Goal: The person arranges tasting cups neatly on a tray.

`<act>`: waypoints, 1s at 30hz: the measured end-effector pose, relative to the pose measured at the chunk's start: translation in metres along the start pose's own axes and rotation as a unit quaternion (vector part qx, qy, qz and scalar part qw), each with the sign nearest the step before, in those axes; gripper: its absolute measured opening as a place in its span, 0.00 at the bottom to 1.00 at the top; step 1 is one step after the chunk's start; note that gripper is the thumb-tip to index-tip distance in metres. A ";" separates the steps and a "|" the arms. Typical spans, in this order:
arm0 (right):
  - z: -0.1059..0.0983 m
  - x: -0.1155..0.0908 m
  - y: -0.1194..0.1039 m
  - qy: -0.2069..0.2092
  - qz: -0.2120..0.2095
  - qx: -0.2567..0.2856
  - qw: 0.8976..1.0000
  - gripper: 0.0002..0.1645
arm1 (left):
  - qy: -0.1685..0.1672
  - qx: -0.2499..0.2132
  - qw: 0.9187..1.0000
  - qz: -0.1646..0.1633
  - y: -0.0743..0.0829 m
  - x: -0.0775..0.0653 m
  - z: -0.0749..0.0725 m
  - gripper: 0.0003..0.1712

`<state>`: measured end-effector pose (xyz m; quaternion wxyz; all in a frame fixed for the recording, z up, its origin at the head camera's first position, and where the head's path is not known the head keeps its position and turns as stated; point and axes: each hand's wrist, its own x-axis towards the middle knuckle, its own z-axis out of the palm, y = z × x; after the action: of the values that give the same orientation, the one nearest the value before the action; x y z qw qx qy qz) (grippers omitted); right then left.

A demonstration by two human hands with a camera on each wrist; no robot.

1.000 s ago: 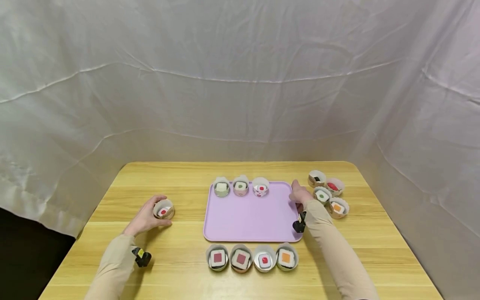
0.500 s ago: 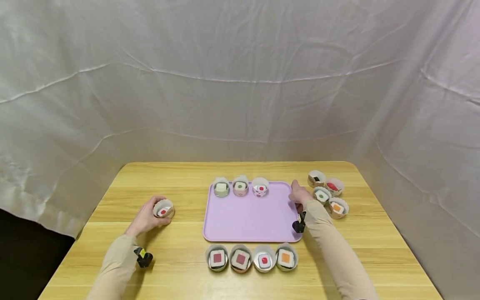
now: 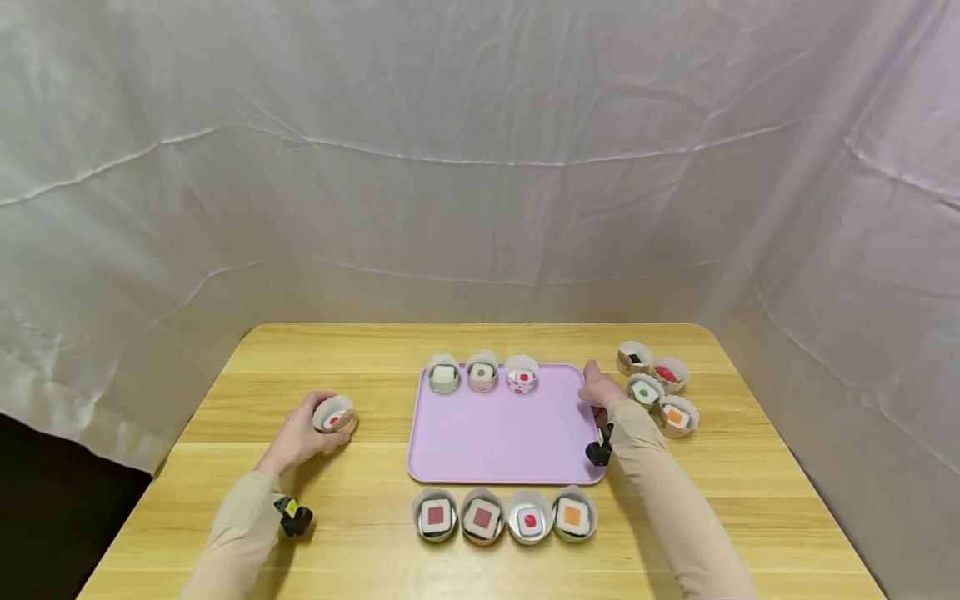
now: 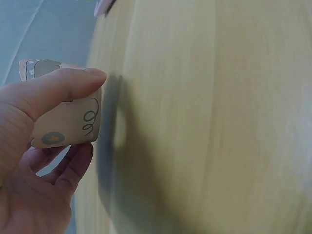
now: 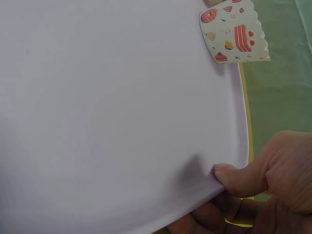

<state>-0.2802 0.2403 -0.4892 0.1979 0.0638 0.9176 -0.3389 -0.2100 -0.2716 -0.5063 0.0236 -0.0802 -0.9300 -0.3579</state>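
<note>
My left hand (image 3: 306, 433) grips a paper baking cup (image 3: 339, 410) holding a white piece with a red centre, left of the lilac tray (image 3: 495, 442). In the left wrist view, the thumb lies across the printed side of the cup (image 4: 73, 119) and the fingers curl beneath it, close to the tabletop. My right hand (image 3: 600, 387) pinches the tray's right rim near its far corner. The right wrist view has the thumb over the tray rim (image 5: 241, 117) and fingers under it. Along the tray's far edge stand a green cup (image 3: 444, 386), a pink cup (image 3: 482, 383) and a patterned cup (image 3: 521, 386).
Several filled cups (image 3: 483, 532) form a row along the tray's near side. To the right, by my right forearm, a cluster of several more cups (image 3: 677, 425) stands on the wooden table (image 3: 360, 533). Grey cloth (image 3: 480, 208) hangs behind and at both sides.
My left hand has moved slightly right with the paper cup, its fingers closer round it than before. The right hand and the tray have not visibly moved.
</note>
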 end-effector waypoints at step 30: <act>0.003 -0.007 0.015 0.106 -0.068 -0.076 0.989 0.20 | 0.014 -0.021 0.994 0.104 0.081 0.015 0.023 0.36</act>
<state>-0.2693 0.2494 -0.4973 0.0804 0.0212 0.9587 -0.2721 -0.2110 -0.1946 -0.4680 0.0718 -0.1720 -0.9086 -0.3739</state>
